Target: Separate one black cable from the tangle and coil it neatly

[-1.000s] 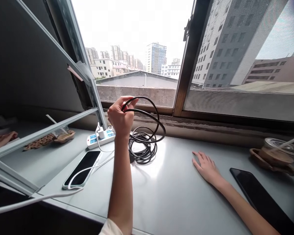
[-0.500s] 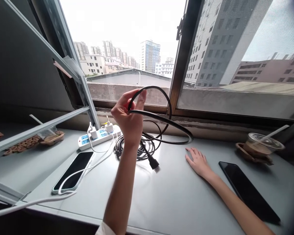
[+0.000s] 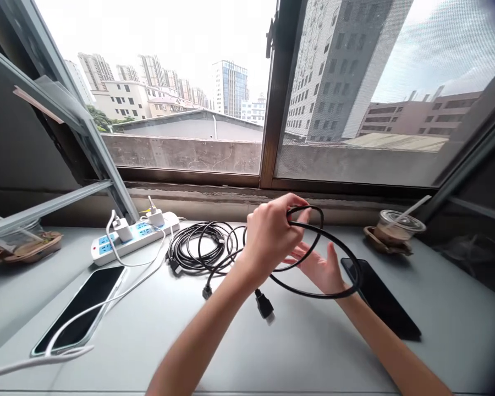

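My left hand [image 3: 274, 231] is raised over the middle of the table, its fingers closed round loops of a black cable [image 3: 313, 295]. One black plug [image 3: 264, 307] with a pale metal tip hangs below that hand. My right hand [image 3: 319, 269] is palm up beside and below the loops, its fingers spread; part of it is hidden behind the cable and my left hand. To the left, a coil of black cable [image 3: 198, 267] lies on the table, with another plug [image 3: 207, 291] at its near side.
A white power strip [image 3: 136, 239] with two chargers stands at the back left. One phone [image 3: 82, 308] with a white cord across it lies left, another phone [image 3: 385, 300] right. A lidded cup [image 3: 396, 225] sits in a brown holder near the window. A metal frame [image 3: 86, 132] rises at left.
My left hand has moved right and lower with the cable loops. My right hand has lifted off the table and turned palm up beside them. The view has shifted right.
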`<state>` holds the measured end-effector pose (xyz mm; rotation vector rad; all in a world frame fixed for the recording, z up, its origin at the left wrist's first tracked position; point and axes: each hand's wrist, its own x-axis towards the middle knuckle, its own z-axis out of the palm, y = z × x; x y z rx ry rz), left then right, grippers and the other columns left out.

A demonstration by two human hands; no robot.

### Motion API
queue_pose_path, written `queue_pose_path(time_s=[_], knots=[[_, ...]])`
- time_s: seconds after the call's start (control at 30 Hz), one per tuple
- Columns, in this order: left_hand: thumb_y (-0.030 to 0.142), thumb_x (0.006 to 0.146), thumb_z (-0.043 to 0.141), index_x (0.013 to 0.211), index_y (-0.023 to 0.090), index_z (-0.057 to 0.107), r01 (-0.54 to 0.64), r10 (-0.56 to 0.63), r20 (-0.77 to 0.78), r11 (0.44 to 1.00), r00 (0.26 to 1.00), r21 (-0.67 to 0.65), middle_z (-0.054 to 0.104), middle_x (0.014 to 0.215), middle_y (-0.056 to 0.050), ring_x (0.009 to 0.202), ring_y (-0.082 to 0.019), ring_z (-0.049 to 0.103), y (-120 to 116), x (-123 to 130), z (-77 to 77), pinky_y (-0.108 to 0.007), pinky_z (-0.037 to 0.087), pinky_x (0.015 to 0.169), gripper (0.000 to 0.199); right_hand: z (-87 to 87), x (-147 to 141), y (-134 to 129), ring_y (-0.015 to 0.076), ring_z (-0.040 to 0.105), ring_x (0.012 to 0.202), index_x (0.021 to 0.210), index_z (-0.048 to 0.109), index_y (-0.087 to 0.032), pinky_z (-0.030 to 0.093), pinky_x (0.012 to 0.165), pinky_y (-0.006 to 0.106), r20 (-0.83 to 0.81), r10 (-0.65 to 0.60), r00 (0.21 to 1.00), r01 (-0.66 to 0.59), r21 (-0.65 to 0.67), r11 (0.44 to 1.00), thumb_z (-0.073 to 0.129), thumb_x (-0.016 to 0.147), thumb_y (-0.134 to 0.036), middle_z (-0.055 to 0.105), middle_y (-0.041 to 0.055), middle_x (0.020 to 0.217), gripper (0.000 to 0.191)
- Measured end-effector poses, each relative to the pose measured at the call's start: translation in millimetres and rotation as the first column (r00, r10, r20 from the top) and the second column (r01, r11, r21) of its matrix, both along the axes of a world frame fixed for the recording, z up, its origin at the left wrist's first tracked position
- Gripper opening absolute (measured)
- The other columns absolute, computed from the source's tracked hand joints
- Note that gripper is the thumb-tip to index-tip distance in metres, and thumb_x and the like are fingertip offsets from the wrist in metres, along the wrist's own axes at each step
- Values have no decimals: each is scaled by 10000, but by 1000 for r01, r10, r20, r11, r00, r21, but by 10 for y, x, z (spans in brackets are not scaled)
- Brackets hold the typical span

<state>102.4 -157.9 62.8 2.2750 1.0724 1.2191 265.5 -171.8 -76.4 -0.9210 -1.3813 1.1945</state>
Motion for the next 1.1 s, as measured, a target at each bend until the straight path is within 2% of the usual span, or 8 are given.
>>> queue_pose_path(time_s=[0.07, 0.17, 0.3, 0.47, 0.63, 0.77, 0.93, 1.1], knots=[[272, 802, 533, 984, 292, 637, 58, -71, -161, 995, 984, -86, 675, 772, 14, 750, -183, 620, 34, 103, -108, -264, 412, 610, 210, 79, 25, -89, 288, 621, 888, 1169, 583, -199, 480, 769, 424, -60, 4, 998, -6, -25, 1000, -20, 683, -851, 652, 139, 972, 1013], [90, 709, 494, 1087, 278, 580, 86, -133, -306, 983, 943, -163, 695, 910, 6, 888, -209, 624, 114, 218, -268, -271, 429, 678, 430, 153, 133, -168, 201, 588, 553, 1127, 608, -201, 473, 574, 345, -134, 96, 986, -90, 45, 995, 289, 670, -863, 634, 77, 764, 865], [104, 756, 444, 1139, 245, 539, 93, -164, -388, 977, 907, -193, 691, 941, -17, 900, -221, 622, 213, 266, -378, -283, 436, 703, 419, 175, 202, -180, 110, 506, 404, 1251, 515, -223, 403, 427, 246, -34, 157, 987, -153, 94, 984, 677, 669, -593, 607, 11, 717, 709], [314, 793, 555, 1156, 226, 536, 115, -261, -488, 944, 833, -308, 663, 909, -40, 925, -224, 596, 345, 52, -285, -277, 443, 746, 374, 113, 146, -105, 46, 391, 344, 1095, 606, -180, 333, 343, 185, 79, -104, 991, 109, -60, 992, 675, 769, -415, 549, -36, 581, 408], [432, 652, 697, 1255, 249, 479, 50, -374, -626, 880, 684, -472, 584, 1159, -58, 1019, -232, 558, 482, -264, -193, -261, 431, 789, 666, 112, 205, -20, 5, 248, 318, 884, 631, -182, 293, 337, 182, -111, -340, 934, 334, -70, 940, 718, 692, -489, 520, -60, 544, 372], [439, 630, 685, 1164, 231, 540, -84, -364, -727, 863, 582, -499, 541, 1250, -69, 1024, -250, 560, 504, -279, -239, -271, 435, 763, 591, 176, 270, -12, 25, 223, 347, 903, 611, -217, 288, 352, 196, -248, -456, 855, 456, -62, 888, 715, 694, -495, 428, -83, 524, 363], [184, 628, 583, 1044, 200, 572, -138, -302, -786, 889, 539, -436, 633, 1074, -84, 825, -222, 629, 414, -214, -234, -257, 430, 590, 416, 223, 302, -27, 42, 229, 372, 752, 549, -218, 269, 371, 206, -283, -479, 831, 497, -6, 867, 649, 768, -464, 360, -77, 529, 266], [133, 673, 473, 1099, 203, 532, -128, -336, -625, 806, 705, -578, 608, 548, 32, 434, -171, 574, 447, -415, -134, -242, 388, 448, 436, 175, 266, -29, 55, 253, 377, 747, 568, -223, 296, 403, 215, -215, -428, 878, 444, 34, 895, 681, 716, -487, 334, -83, 478, 288]])
